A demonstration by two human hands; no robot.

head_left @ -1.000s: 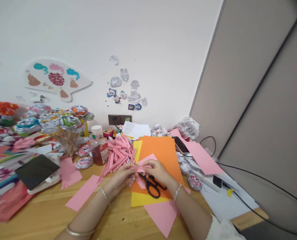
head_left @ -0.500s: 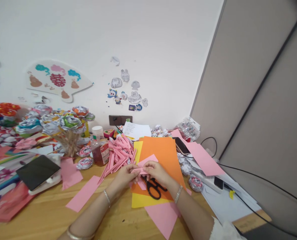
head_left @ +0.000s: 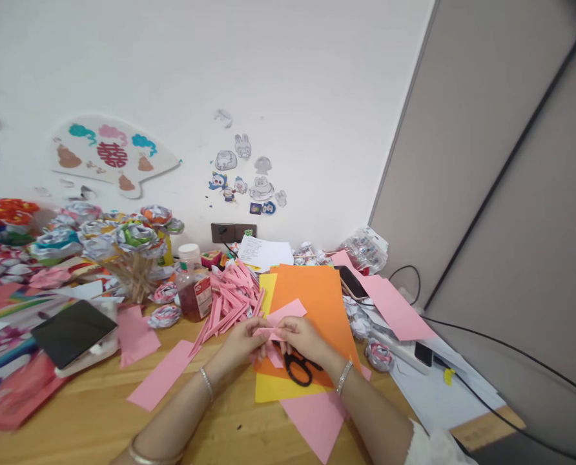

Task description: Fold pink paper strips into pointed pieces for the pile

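Between my two hands is a small folded pink paper strip [head_left: 270, 334]. My left hand [head_left: 247, 337] pinches its left end, and my right hand [head_left: 298, 336] pinches the right end. Under them lie black-handled scissors [head_left: 298, 371], their blades hidden by the hands and paper. Orange paper [head_left: 312, 290] rests on yellow paper [head_left: 273, 389] beneath the scissors. Another pink paper piece [head_left: 290, 310] lies just behind my fingers. To the left of it is a heap of folded pink strips [head_left: 232, 294].
A bottle of reddish liquid [head_left: 194, 297] stands left of the heap. Paper flowers on sticks [head_left: 135, 271] and a black tablet [head_left: 75, 336] are farther left. On the right are a phone [head_left: 353, 283], pink sheets [head_left: 397, 310] and cables [head_left: 491, 395].
The pink strip in my fingers looks narrower and turned slightly, and my right fingers have shifted a little along it. Everything around stays in place.
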